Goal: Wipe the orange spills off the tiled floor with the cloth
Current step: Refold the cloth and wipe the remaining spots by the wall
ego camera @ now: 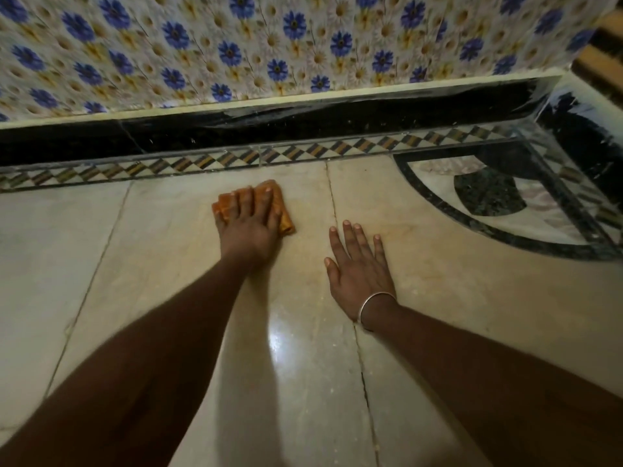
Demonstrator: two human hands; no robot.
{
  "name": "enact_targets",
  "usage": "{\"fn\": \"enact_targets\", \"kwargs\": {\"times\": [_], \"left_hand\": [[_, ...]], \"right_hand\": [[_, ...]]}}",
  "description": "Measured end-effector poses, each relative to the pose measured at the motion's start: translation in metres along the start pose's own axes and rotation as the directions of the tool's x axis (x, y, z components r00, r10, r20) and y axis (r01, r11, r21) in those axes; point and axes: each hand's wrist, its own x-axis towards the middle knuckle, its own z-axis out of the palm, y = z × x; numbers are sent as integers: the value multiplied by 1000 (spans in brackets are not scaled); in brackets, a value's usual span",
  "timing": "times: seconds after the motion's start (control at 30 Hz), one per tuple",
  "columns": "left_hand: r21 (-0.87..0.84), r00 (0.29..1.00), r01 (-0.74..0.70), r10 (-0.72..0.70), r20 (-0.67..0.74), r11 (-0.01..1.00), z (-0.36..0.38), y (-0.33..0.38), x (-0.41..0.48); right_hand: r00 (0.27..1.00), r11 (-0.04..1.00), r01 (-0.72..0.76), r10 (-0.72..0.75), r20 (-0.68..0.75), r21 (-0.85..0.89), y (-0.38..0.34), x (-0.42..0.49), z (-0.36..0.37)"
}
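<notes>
An orange-stained folded cloth (286, 217) lies flat on the beige tiled floor (135, 247), close to the patterned border strip. My left hand (249, 224) presses down on the cloth with its fingers spread straight across it. My right hand (359, 261), with a metal bangle at the wrist, rests flat on the floor to the right of the cloth, fingers straight and apart. A faint orange tint (414, 230) shows on the tile just right of my right hand's fingers.
A black skirting (303, 126) and a wall covered in blue flower print (269, 45) run along the far side. A dark curved inlay (488, 197) fills the floor's far right corner. A crack runs down the tile joint (362, 365).
</notes>
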Motion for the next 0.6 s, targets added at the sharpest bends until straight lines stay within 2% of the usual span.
{"fn": "enact_targets", "kwargs": {"times": [0.07,0.17,0.2,0.27,0.4,0.5,0.6], "left_hand": [[-41,995,90,-92,-34,995,1,-2,-25],[-36,963,256,-258,-74,966,12,41,-66],[-3,966,248,-247,-81,969,17,57,-77],[61,992,112,-108,-66,992,26,86,-81],[75,998,-63,63,2,995,15,61,-30],[48,1000,-3,3,19,999,9,21,-11],[-9,996,86,-86,-34,996,2,-5,-32]], "right_hand": [[1000,1000,-6,6,0,-9,-1,0,0],[1000,999,-14,14,-2,-29,-1,0,0],[1000,999,-7,7,7,-33,-3,0,0],[1000,999,-3,3,4,-41,-1,0,-1],[1000,999,9,-10,-11,-37,-2,2,3],[1000,999,10,-9,19,-40,-1,-1,3],[999,1000,14,-13,43,-24,-1,0,-1]]}}
